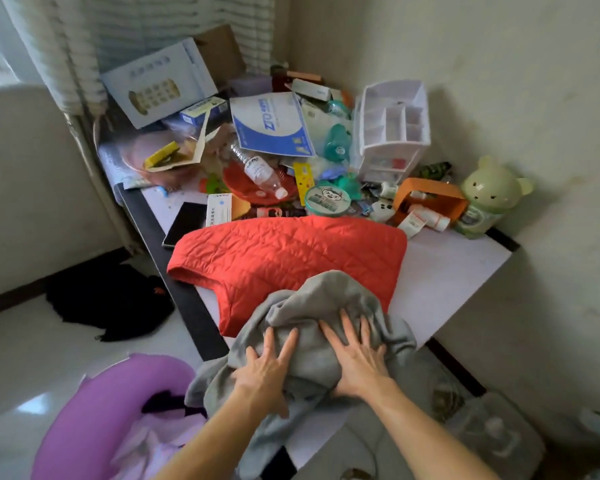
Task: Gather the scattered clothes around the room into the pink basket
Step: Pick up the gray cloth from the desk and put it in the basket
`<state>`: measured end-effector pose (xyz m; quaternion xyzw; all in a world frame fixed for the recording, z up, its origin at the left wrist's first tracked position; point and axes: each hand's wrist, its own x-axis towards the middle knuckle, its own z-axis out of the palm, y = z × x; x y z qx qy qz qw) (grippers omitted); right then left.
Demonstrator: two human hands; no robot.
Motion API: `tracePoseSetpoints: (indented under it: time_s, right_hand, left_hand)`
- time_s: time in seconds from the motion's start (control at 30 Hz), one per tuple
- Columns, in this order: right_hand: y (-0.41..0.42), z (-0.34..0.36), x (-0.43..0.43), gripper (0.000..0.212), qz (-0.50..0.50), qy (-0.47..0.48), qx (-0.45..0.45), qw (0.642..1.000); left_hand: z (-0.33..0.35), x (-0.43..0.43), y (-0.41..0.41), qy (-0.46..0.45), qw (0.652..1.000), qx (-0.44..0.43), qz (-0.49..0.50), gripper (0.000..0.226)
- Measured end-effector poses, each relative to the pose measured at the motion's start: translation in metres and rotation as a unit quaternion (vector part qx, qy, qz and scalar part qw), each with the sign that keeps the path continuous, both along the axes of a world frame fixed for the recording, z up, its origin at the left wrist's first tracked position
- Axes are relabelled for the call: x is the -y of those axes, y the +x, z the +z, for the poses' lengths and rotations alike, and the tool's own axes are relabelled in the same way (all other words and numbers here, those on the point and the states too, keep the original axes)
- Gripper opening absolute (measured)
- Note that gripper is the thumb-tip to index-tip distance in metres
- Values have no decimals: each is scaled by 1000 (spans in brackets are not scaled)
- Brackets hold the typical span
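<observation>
**Bunching the grey top at the table edge**

Both of your hands are flat on the grey top [326, 327], which lies heaped at the near edge of the table [458, 271] and spills over it towards you. Your left hand [267, 372] and right hand [357, 358] rest on the cloth with fingers spread wide; neither has closed on it yet. It looks like the gathering step: you are pressing the cloth together before you lift it.

Next you will likely need to curl your fingers into the folds, take up the hanging part so nothing trails, and carry the bundle left and down to the pink basket [94, 410] on the floor just beside the table.

The basket already holds something dark and some pale cloth; how full it is cannot be told, since its lower part runs out of view.

Still to collect: the red quilted vest [284, 258], spread on the table partly under the grey top, and a black garment [108, 303] on the floor to the left.
</observation>
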<state>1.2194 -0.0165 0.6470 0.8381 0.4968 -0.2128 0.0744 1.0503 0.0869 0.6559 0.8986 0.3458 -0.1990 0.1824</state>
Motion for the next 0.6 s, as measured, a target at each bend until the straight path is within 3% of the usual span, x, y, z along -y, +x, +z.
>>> tracePoseSetpoints:
  time_s: [0.2, 0.33, 0.4, 0.47, 0.53, 0.6]
  right_hand:
    - [15, -8, 4, 64, 18, 150, 93, 984]
    - [12, 10, 14, 50, 11, 230, 86, 969]
    - [18, 29, 16, 51, -7, 281, 84, 956]
    - [26, 59, 16, 54, -29, 338, 87, 937]
    - [33, 85, 13, 57, -55, 388, 89, 916]
    - [29, 102, 11, 57, -69, 400, 92, 909]
  left_hand:
    - [-22, 19, 5, 35, 998, -34, 45, 116]
    - [-16, 18, 16, 65, 995, 62, 35, 88]
    - [-9, 20, 25, 37, 986, 156, 48, 94]
    - [10, 25, 39, -19, 952, 284, 114, 96]
    - [29, 28, 57, -53, 893, 402, 193, 93]
    - [42, 28, 62, -66, 864, 439, 237, 94]
